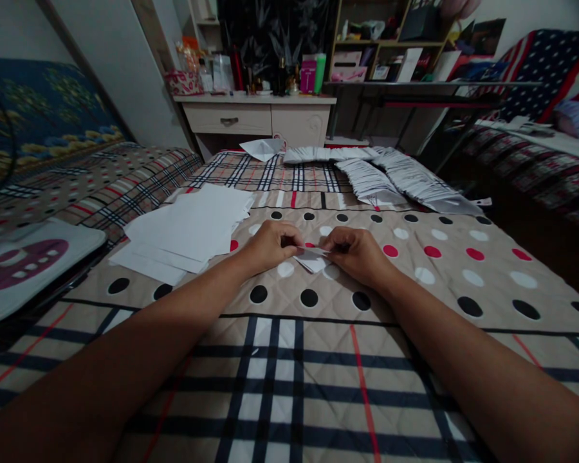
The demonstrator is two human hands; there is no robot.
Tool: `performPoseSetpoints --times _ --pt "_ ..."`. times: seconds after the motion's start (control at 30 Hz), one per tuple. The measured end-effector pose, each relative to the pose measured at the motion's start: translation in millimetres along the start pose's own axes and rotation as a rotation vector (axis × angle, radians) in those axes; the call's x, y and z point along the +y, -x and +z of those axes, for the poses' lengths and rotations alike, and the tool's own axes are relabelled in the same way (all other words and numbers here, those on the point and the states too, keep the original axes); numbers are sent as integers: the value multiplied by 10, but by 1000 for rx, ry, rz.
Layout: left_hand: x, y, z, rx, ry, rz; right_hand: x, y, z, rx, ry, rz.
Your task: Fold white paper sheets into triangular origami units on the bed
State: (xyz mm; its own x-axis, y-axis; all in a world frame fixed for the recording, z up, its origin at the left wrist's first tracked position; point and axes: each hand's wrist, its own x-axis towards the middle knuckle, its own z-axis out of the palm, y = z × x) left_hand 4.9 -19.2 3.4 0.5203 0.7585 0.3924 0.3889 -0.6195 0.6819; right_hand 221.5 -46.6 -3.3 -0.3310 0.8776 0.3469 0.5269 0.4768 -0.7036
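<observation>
One folded paper (312,262) between both grips (273,244) (359,254)

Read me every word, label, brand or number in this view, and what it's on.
No readable text anywhere.
Small folded paper in the left hand and right hand: no writing visible.
White sheets: none visible.
Folded paper stack: any marks too small.
Purple box and green tube: too small and blurred.
</observation>
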Motion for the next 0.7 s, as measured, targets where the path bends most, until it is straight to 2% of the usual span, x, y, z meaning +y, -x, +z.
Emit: performPoseSetpoints --times 0.17,0.43,0.7 --pt "-21 21 -19 -13 -84 147 -89 18 -9 -12 115 -66" --pt "-18 23 -29 -22 -196 177 -227 56 -74 -90 371 -151" --pt "13 45 -66 -89 -380 389 -258 62 -94 -136 420 -224"
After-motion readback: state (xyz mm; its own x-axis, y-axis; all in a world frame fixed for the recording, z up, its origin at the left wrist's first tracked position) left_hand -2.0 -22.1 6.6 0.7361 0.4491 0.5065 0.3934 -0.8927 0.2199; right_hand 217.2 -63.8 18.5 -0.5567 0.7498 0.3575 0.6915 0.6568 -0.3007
